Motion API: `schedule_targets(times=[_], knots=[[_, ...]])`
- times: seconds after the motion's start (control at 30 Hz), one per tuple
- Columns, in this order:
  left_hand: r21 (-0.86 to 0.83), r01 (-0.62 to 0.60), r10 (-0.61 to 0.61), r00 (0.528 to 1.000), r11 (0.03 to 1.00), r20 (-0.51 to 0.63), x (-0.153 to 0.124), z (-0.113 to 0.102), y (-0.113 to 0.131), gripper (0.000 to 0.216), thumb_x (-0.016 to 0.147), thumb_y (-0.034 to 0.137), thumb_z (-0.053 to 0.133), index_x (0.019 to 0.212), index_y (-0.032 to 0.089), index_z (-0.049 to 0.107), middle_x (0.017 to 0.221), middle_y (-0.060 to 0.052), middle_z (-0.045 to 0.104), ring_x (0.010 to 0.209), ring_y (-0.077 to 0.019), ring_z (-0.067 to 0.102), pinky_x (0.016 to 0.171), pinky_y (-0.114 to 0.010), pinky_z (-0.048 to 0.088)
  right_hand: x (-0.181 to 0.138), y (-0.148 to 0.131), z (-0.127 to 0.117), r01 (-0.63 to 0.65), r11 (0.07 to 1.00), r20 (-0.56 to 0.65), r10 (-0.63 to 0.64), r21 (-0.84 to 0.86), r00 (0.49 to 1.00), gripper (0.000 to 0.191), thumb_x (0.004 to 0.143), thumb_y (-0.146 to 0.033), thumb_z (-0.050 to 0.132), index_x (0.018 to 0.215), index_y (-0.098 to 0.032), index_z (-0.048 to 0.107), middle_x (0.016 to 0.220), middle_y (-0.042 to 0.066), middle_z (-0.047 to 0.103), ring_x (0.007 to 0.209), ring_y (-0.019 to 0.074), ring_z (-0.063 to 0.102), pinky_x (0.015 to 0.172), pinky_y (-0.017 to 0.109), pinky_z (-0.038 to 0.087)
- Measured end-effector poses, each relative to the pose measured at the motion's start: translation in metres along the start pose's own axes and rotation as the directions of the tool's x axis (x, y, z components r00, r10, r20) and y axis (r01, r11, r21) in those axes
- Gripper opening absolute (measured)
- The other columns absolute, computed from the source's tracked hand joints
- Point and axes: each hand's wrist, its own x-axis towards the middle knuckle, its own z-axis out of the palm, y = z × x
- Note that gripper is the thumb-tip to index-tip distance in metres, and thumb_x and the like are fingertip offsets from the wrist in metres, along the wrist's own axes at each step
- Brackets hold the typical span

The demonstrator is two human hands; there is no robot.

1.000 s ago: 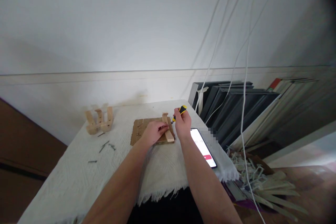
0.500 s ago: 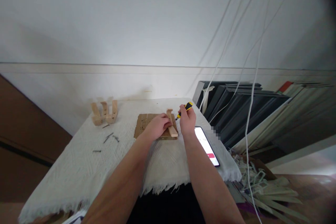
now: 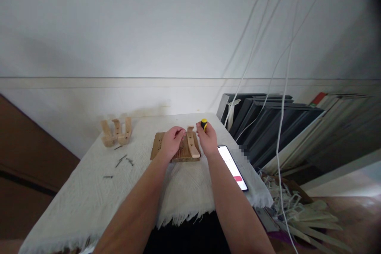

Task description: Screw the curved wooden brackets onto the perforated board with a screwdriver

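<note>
A wooden hook [image 3: 192, 143] with screw holes lies on a pitted piece of cardboard [image 3: 157, 145], near its right edge. Just left of the hook, my left hand [image 3: 172, 141] is raised over the cardboard, fingertips pinched together; whatever is between them is too small to make out. On the hook's other side my right hand [image 3: 208, 139] grips a screwdriver [image 3: 204, 122] by its yellow and black handle. The handle's end points up, and the shaft is hidden by the fingers.
Several dark screws [image 3: 120, 160] are scattered on the white cloth [image 3: 89, 202] at left. Behind them stand more wooden hooks [image 3: 127, 130]. A phone [image 3: 230, 166] lies beside my right forearm. White cables [image 3: 279, 135] hang at right before leaning dark panels [image 3: 268, 127].
My left hand has come off the wooden hook and moved left, with the fingertips lifted. The screwdriver has swung from slanted to more upright in my right hand, which shifted slightly left.
</note>
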Motion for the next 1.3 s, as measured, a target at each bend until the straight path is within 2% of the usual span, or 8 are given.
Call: schedule_targets(times=[0.13, 0.37, 0.53, 0.67, 0.83, 0.93, 1.1, 1.3], knots=[[-0.300, 0.064, -0.048, 0.997, 0.952, 0.062, 0.000, 0.005, 0.001, 0.023, 0.085, 0.035, 0.055, 0.090, 0.016, 0.066, 0.065, 0.000, 0.062, 0.054, -0.0108, 0.054, 0.052, -0.023, 0.044, -0.004, -0.009, -0.003, -0.004, 0.999, 0.130, 0.008, -0.035, 0.991, 0.027, 0.077, -0.045, 0.062, 0.077, -0.018, 0.067, 0.069, -0.002, 0.061, 0.067, 0.0140, 0.053, 0.065, 0.027, 0.041], [-0.403, 0.089, -0.068, 0.996, 0.911, 0.065, -0.002, 0.005, 0.005, 0.023, 0.080, 0.033, 0.060, 0.091, 0.014, 0.068, 0.062, 0.000, 0.061, 0.053, -0.0096, 0.053, 0.051, -0.022, 0.044, -0.005, -0.012, -0.005, -0.016, 1.000, 0.194, 0.017, -0.006, 0.981, 0.027, 0.074, -0.041, 0.065, 0.088, -0.018, 0.072, 0.080, 0.001, 0.069, 0.077, 0.0181, 0.061, 0.074, 0.031, 0.045], [-0.285, 0.056, -0.026, 0.994, 0.957, 0.109, -0.002, 0.005, 0.005, 0.025, 0.084, 0.033, 0.057, 0.095, 0.014, 0.069, 0.068, -0.002, 0.066, 0.057, -0.0107, 0.058, 0.054, -0.022, 0.047, -0.004, -0.014, -0.007, 0.031, 0.999, 0.200, -0.023, -0.037, 0.980, 0.024, 0.075, -0.041, 0.064, 0.082, -0.019, 0.070, 0.072, 0.000, 0.066, 0.073, 0.0179, 0.059, 0.070, 0.030, 0.045], [0.029, -0.129, 0.127, 0.989, 0.991, 0.076, -0.004, 0.004, -0.001, 0.023, 0.085, 0.021, 0.053, 0.101, 0.015, 0.069, 0.094, -0.007, 0.071, 0.083, -0.0173, 0.064, 0.079, -0.031, 0.052, -0.003, -0.014, -0.010, 0.050, 0.997, 0.118, -0.043, -0.058, 0.992, 0.021, 0.075, -0.038, 0.063, 0.079, -0.019, 0.070, 0.071, -0.001, 0.065, 0.070, 0.0162, 0.056, 0.067, 0.028, 0.043], [0.464, -0.302, 0.232, 0.951, 0.833, 0.203, -0.004, -0.001, -0.011, 0.031, 0.083, 0.012, 0.048, 0.108, 0.013, 0.067, 0.115, -0.014, 0.066, 0.108, -0.0264, 0.059, 0.099, -0.042, 0.043, -0.001, -0.010, -0.014, 0.078, 0.956, 0.093, -0.053, -0.282, 0.994, 0.020, 0.075, -0.037, 0.060, 0.069, -0.018, 0.064, 0.059, -0.003, 0.055, 0.058, 0.0124, 0.046, 0.056, 0.025, 0.034], [0.502, -0.345, 0.220, 0.931, 0.793, 0.293, -0.003, -0.004, -0.012, 0.028, 0.086, 0.020, 0.048, 0.105, 0.017, 0.069, 0.107, -0.012, 0.069, 0.101, -0.0259, 0.061, 0.095, -0.041, 0.045, -0.002, -0.011, -0.013, 0.129, 0.928, 0.165, -0.074, -0.350, 0.984, 0.021, 0.075, -0.036, 0.058, 0.062, -0.019, 0.059, 0.055, -0.004, 0.051, 0.056, 0.0120, 0.044, 0.054, 0.025, 0.030], [0.479, -0.369, 0.249, 0.922, 0.797, 0.297, -0.005, -0.005, -0.011, 0.026, 0.085, 0.026, 0.054, 0.102, 0.021, 0.072, 0.111, -0.010, 0.069, 0.103, -0.0255, 0.060, 0.096, -0.040, 0.043, -0.004, -0.015, -0.014, 0.254, 0.895, 0.302, -0.143, -0.368, 0.942, 0.020, 0.073, -0.031, 0.058, 0.057, -0.021, 0.059, 0.055, -0.002, 0.053, 0.056, 0.0130, 0.044, 0.055, 0.026, 0.030], [0.528, -0.369, 0.241, 0.924, 0.765, 0.296, -0.008, -0.004, -0.007, 0.028, 0.083, 0.029, 0.056, 0.104, 0.020, 0.071, 0.112, -0.011, 0.068, 0.104, -0.0276, 0.060, 0.096, -0.042, 0.044, -0.004, -0.016, -0.021, 0.239, 0.887, 0.400, -0.068, -0.394, 0.914, 0.012, 0.068, -0.024, 0.059, 0.057, -0.021, 0.061, 0.054, -0.003, 0.054, 0.054, 0.0131, 0.045, 0.052, 0.025, 0.028]])
